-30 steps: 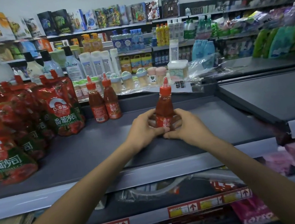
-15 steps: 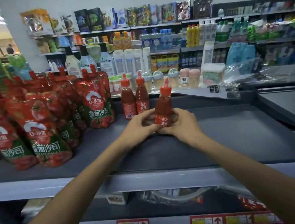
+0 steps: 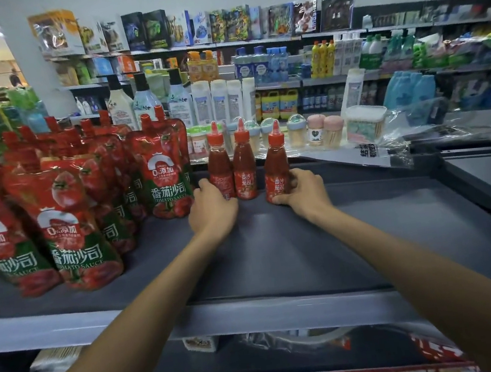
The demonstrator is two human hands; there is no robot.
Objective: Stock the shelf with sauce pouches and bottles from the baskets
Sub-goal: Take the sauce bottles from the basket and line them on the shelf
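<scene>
Fingers (image 3: 278, 202) of the right hand (image 3: 303, 192) curl round the lower body of the right bottle (image 3: 276, 165), thumb on its right side. It stands upright near the back of the grey shelf (image 3: 310, 255). Both forearms reach forward over the shelf's front edge. Red tomato-sauce pouches (image 3: 167, 178) stand in rows on the shelf's left part. Just left of the held bottle stand the middle bottle (image 3: 244, 167) and the left bottle (image 3: 219, 167), close together. The left hand (image 3: 211, 209) lies knuckles-up against the left bottle's base, beside the nearest pouch. Its fingertips are hidden, so grip or mere touch cannot be told. The leftmost pouches are blurred.
</scene>
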